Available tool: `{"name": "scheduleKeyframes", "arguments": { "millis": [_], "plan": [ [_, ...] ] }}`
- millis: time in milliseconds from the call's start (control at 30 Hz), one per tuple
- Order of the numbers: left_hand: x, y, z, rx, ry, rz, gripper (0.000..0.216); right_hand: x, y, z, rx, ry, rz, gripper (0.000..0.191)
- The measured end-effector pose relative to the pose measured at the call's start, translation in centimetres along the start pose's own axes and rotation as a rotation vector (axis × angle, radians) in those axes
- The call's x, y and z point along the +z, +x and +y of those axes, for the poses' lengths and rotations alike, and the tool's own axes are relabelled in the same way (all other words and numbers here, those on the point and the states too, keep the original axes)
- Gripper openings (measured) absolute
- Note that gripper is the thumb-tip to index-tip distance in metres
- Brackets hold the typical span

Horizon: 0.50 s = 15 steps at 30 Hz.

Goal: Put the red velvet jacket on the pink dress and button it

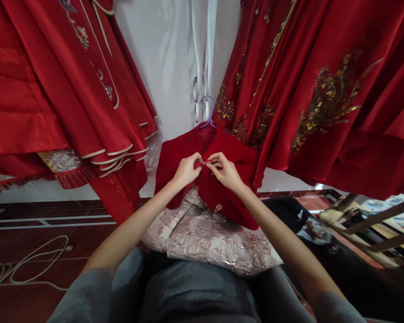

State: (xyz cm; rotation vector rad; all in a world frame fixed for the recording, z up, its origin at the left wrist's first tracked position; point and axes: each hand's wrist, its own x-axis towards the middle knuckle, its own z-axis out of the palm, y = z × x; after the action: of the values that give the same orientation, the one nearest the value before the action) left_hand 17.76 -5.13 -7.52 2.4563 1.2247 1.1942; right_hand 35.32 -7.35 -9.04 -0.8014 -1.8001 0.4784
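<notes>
A red jacket (234,188) hangs in front of me on a purple hanger (209,120). At its front, my left hand (188,169) pinches the left side of a small jewelled clasp (206,162). My right hand (225,171) pinches the same clasp from the right, so the fingertips of both hands nearly meet over it. Fingers hide most of the clasp, and I cannot tell whether it is fastened. Lower on the jacket front sits a beaded flower ornament (217,208). Beneath the jacket, a pale pink brocade garment (208,240) with metallic threads spreads over my lap.
Red garments with light piping (97,103) hang at the left. Red gowns with gold sequins (309,112) hang at the right. A white cable (37,255) lies on the tiled floor. A black surface with a plastic bag (314,231) is beside a wooden rack (366,233).
</notes>
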Motion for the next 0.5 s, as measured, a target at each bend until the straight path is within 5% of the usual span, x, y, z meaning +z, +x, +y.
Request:
{"name": "scheduleKeyframes", "arguments": {
  "millis": [300, 500],
  "plan": [
    [-1.0, 0.2, -0.1, 0.065, -0.074, -0.073, 0.019, 0.5, 0.4, 0.9, 0.016, -0.048, 0.071, 0.013],
    [-1.5, 0.2, 0.5, 0.097, 0.085, -0.102, 0.020, 0.6, 0.5, 1.2, 0.060, -0.002, 0.111, 0.018]
  ]
}}
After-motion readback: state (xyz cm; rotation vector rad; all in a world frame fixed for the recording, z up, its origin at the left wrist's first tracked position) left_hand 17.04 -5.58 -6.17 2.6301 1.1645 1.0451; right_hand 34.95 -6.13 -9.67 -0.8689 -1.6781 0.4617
